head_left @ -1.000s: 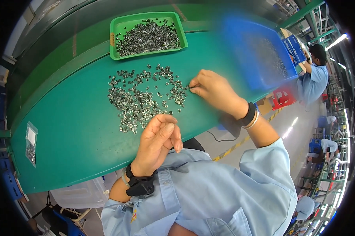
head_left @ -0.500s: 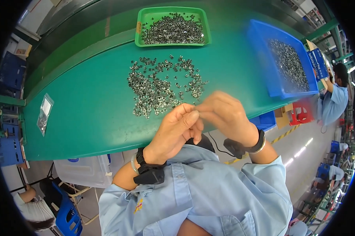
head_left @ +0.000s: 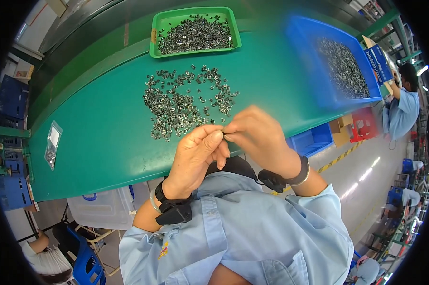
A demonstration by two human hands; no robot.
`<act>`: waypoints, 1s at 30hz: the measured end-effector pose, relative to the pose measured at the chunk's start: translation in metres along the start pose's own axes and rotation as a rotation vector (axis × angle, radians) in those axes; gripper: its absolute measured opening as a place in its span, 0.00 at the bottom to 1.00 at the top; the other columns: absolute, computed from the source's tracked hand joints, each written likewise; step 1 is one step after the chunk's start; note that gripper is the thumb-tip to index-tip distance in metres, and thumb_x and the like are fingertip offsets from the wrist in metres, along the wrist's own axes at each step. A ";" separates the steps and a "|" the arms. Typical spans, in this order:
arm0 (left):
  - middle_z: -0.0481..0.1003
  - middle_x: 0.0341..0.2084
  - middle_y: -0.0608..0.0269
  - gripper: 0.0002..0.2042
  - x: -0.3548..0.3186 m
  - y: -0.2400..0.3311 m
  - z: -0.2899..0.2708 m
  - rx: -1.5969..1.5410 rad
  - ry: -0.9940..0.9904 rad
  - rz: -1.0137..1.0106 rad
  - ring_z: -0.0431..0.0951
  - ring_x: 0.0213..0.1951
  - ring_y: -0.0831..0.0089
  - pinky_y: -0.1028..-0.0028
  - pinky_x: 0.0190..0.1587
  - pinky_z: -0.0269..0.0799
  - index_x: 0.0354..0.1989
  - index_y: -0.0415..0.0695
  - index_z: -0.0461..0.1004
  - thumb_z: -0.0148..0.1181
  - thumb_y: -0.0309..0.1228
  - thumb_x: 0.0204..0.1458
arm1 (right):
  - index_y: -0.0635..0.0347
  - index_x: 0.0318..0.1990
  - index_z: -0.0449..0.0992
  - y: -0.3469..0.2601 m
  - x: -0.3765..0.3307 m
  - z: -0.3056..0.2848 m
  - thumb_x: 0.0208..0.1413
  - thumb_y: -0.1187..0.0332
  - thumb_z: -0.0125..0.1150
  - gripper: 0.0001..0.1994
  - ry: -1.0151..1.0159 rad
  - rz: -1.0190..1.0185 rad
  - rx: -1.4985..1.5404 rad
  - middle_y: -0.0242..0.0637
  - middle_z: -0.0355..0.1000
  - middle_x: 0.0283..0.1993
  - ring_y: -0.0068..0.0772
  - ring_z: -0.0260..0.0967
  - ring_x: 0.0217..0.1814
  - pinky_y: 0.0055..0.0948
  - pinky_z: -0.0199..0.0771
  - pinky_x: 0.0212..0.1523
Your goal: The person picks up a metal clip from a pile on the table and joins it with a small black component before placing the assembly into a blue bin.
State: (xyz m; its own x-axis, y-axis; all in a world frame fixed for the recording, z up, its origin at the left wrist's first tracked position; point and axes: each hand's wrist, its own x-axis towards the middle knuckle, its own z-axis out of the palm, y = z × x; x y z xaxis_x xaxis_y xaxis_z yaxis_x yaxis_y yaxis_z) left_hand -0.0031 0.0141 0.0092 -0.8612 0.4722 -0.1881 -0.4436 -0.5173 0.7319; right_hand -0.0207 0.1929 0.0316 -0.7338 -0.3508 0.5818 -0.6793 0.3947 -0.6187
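Green tabletop (head_left: 100,147), mid-frame: loose silvery-black metal pieces (head_left: 176,112) remain; left hand (head_left: 191,156) and right hand (head_left: 264,141) pinch one dark piece (head_left: 224,134).

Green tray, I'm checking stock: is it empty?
No, many small metal parts lie heaped inside the green tray.

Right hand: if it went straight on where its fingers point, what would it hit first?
Most likely the left hand: the right hand points leftward at it, and their fingers look all but touching, though exact depth is unclear.
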 end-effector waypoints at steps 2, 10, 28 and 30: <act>0.73 0.26 0.60 0.12 -0.002 0.003 0.003 -0.001 0.011 -0.008 0.72 0.22 0.76 0.78 0.25 0.68 0.45 0.37 0.67 0.49 0.33 0.60 | 0.61 0.35 0.74 0.000 -0.001 0.000 0.40 0.80 0.66 0.12 0.009 0.001 0.001 0.36 0.71 0.32 0.35 0.69 0.33 0.29 0.70 0.30; 0.74 0.27 0.60 0.09 -0.002 0.005 0.007 0.003 0.033 -0.002 0.72 0.23 0.76 0.78 0.25 0.69 0.41 0.39 0.67 0.51 0.33 0.59 | 0.60 0.33 0.74 0.000 -0.002 0.001 0.39 0.80 0.67 0.12 0.023 -0.011 -0.020 0.35 0.70 0.30 0.35 0.69 0.31 0.29 0.69 0.28; 0.70 0.20 0.62 0.06 0.004 -0.004 0.007 0.015 -0.040 -0.019 0.67 0.18 0.73 0.73 0.21 0.62 0.35 0.44 0.64 0.50 0.33 0.59 | 0.60 0.33 0.74 0.001 -0.020 0.002 0.40 0.80 0.66 0.11 0.045 0.047 0.050 0.35 0.71 0.31 0.32 0.69 0.32 0.27 0.69 0.30; 0.69 0.20 0.63 0.06 0.002 -0.004 0.011 -0.057 -0.059 -0.029 0.67 0.18 0.73 0.73 0.21 0.61 0.35 0.44 0.64 0.50 0.33 0.59 | 0.60 0.33 0.74 -0.001 -0.019 0.001 0.40 0.81 0.66 0.11 0.062 0.069 0.088 0.35 0.71 0.31 0.32 0.69 0.32 0.27 0.69 0.30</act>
State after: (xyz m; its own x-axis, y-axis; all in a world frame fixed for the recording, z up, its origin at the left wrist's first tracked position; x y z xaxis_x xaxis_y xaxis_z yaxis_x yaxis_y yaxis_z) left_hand -0.0008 0.0251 0.0130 -0.8324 0.5280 -0.1685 -0.4828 -0.5415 0.6882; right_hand -0.0057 0.1983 0.0204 -0.7785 -0.2710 0.5661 -0.6277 0.3394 -0.7006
